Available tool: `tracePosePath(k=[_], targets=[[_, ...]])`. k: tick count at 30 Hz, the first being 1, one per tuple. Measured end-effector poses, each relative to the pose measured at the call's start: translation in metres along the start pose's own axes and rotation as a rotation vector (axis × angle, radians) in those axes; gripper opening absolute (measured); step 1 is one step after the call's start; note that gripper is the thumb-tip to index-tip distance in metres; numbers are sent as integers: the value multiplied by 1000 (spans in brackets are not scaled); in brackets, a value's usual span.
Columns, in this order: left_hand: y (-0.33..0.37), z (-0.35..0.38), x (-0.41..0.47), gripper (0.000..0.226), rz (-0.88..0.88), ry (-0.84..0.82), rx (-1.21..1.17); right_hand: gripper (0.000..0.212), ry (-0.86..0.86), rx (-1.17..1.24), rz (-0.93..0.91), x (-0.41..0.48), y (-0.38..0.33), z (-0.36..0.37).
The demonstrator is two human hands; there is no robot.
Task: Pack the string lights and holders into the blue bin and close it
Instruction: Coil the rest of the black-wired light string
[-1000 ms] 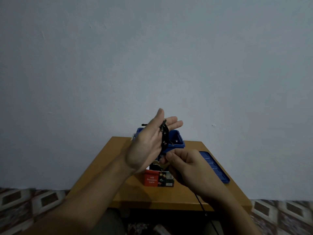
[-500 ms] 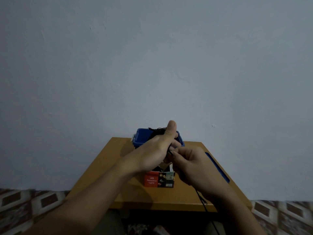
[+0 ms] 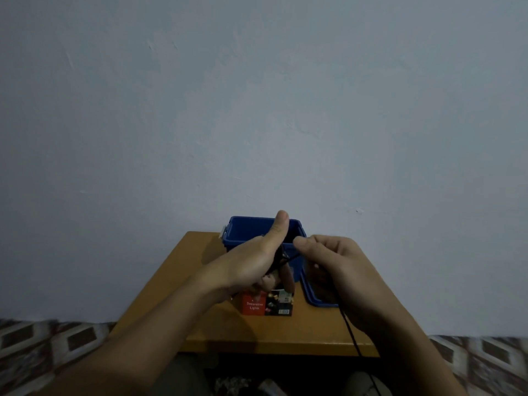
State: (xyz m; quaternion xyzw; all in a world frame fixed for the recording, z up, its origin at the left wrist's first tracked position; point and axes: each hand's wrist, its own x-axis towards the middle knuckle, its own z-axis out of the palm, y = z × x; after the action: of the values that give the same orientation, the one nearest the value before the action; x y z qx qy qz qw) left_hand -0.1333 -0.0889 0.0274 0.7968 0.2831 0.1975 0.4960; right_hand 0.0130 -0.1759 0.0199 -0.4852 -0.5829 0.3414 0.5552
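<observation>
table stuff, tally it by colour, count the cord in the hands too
blue: 2 (bin, lid)
black: 1 (string lights)
red and black: 1 (lights box)
total: 4

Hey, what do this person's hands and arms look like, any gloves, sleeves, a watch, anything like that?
Nothing is worn that shows. The left hand and right hand have no gloves and no visible rings. The left forearm and right forearm show no sleeve, watch or bracelet within the frame. The light is dim, so fine marks cannot be told.
</observation>
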Motion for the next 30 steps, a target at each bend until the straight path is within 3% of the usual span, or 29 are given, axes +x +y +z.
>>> tracePosePath(k=[5,13,25,30], targets=[[-10,-7,3,100,-56,-162,-75,25,59,59,-114,1,-4,-7],[-11,-10,-2,88,-29,-278,-106,18,190,-28,-251,3,-2,-6],[-13,-15,-3,80,149,-624,-642,15,230,-69,-109,10,26,7],[-19,-20,3,86,256,-647,-812,17,213,-40,-64,10,31,7]])
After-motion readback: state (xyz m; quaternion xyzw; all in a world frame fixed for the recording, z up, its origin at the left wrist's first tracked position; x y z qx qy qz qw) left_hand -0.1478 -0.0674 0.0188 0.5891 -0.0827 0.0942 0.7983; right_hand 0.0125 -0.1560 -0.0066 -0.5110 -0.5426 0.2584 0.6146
